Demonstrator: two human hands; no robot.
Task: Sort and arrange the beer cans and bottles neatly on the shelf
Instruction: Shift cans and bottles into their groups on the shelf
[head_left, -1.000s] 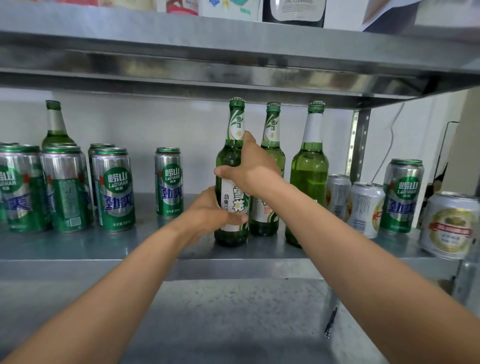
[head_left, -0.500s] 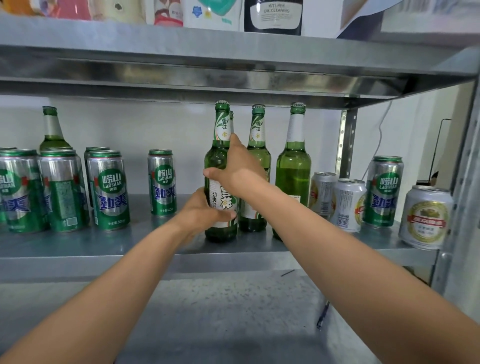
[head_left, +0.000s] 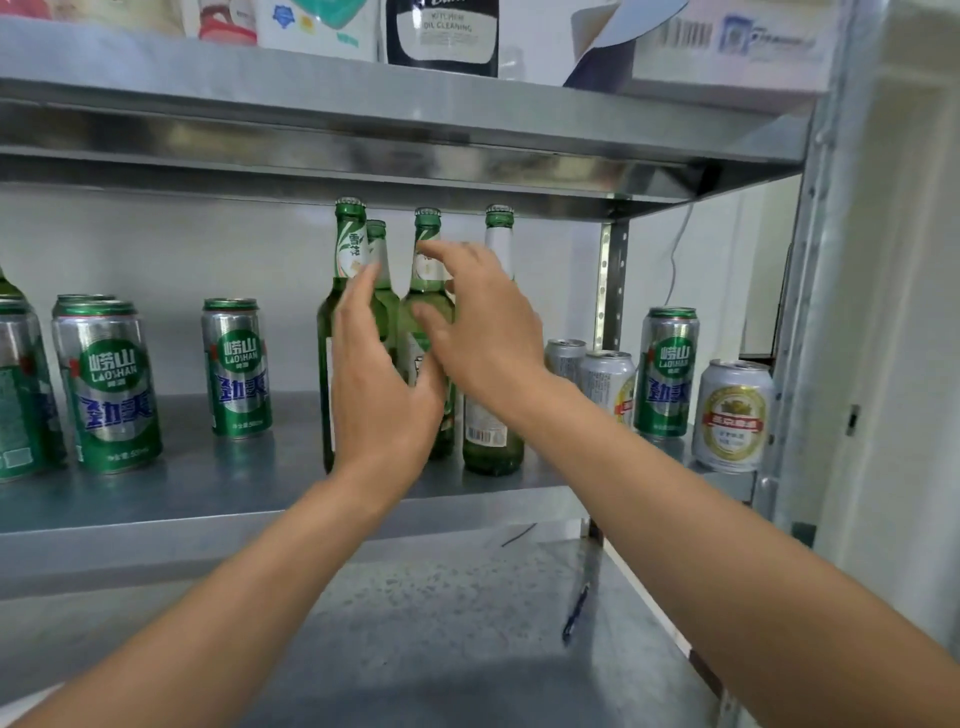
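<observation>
Several green beer bottles stand upright in the middle of the metal shelf (head_left: 208, 483). The front left bottle (head_left: 332, 332) stands just left of my left hand (head_left: 379, 384), which is off it with fingers spread. My right hand (head_left: 483, 332) hovers open in front of the middle bottle (head_left: 428, 270) and the white-necked bottle (head_left: 493, 441); contact is unclear through motion blur. Green Laoshan cans stand on the left (head_left: 109, 389), one alone (head_left: 236, 366), and another on the right (head_left: 667, 371).
White and silver cans (head_left: 608, 384) and a gold-labelled white can (head_left: 732, 415) stand at the right end by the shelf post (head_left: 810, 260). An upper shelf (head_left: 415, 104) with cleaning goods hangs close over the bottle caps. A lower shelf surface (head_left: 441, 623) lies below.
Both hands have let go of the front green bottle and opened. The left hand rose beside it; the right hand shifted right, in front of the other bottles. The view has panned right.
</observation>
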